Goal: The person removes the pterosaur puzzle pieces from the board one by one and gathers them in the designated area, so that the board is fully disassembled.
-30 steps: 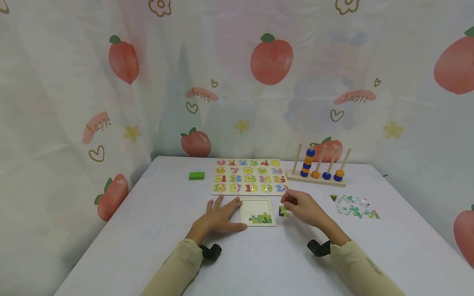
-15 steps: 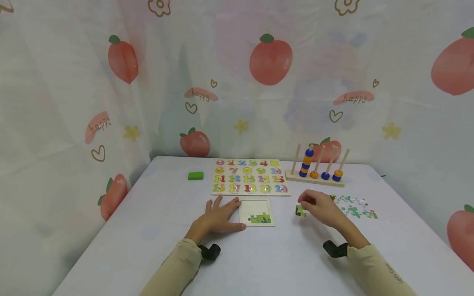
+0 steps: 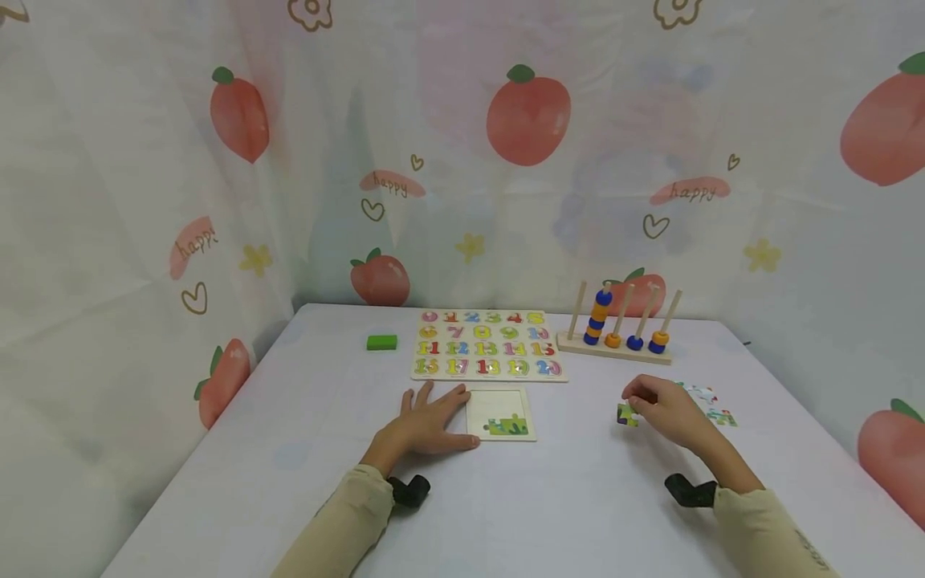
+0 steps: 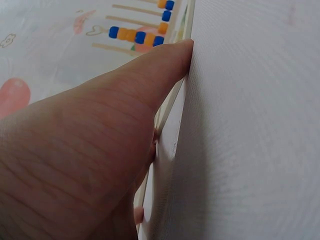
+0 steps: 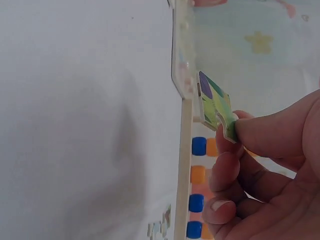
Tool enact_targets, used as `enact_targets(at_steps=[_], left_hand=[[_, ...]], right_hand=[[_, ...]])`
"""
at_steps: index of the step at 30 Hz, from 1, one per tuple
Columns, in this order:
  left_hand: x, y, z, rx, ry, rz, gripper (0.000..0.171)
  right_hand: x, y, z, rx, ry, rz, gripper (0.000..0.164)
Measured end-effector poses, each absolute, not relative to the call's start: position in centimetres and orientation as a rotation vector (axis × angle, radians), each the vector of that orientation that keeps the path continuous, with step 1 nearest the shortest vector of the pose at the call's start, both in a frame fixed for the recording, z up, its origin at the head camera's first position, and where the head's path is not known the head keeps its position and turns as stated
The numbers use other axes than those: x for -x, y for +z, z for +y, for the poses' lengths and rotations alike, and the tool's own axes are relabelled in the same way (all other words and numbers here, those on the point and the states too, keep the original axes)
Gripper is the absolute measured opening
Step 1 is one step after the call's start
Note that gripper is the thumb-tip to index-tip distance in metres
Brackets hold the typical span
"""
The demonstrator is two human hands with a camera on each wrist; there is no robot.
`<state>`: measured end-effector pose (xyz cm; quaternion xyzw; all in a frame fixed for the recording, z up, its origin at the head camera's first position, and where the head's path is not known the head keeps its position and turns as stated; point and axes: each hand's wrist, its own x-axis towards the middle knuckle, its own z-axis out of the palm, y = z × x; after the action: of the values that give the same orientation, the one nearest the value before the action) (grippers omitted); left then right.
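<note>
A green puzzle piece point(image 3: 626, 415) is pinched between thumb and fingers of my right hand point(image 3: 668, 409), held above the table; the right wrist view shows the puzzle piece point(image 5: 215, 102) with its purple and green print. My left hand point(image 3: 422, 424) lies spread at the left side of a square puzzle tray point(image 3: 499, 399), thumb at its lower edge and a fingertip at its upper left. In the tray's lower right sit joined green pieces point(image 3: 509, 425). Loose puzzle pieces point(image 3: 723, 417) lie on the table beyond my right hand, which partly hides them.
Behind the tray lies a number board point(image 3: 487, 341). A bead abacus point(image 3: 614, 348) with upright pegs stands at the back right. A green block point(image 3: 381, 343) sits left of the number board. Printed cloth point(image 3: 433, 120) hangs behind and beside the white table point(image 3: 549, 498).
My right hand has moved right, away from the tray and toward the loose pieces, carrying the puzzle piece. The left hand has stayed at the tray.
</note>
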<state>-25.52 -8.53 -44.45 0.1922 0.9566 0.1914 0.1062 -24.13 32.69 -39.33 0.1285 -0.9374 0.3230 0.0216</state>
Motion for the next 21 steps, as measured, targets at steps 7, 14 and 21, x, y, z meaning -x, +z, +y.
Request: enact_targets(at_steps=[7, 14, 21], left_hand=[[25.4, -44.3, -8.6, -0.566, 0.569, 2.815, 0.090], [25.6, -44.4, -8.6, -0.559, 0.576, 2.821, 0.089], [25.6, -44.6, -8.5, -0.558, 0.566, 2.820, 0.090]], right_hand=[[24.0, -39.7, 35.0, -0.342, 0.954, -2.918, 0.010], [24.2, -40.0, 36.7, -0.306, 0.912, -2.948, 0.010], [24.4, -40.5, 38.1, -0.272, 0.899, -2.992, 0.009]])
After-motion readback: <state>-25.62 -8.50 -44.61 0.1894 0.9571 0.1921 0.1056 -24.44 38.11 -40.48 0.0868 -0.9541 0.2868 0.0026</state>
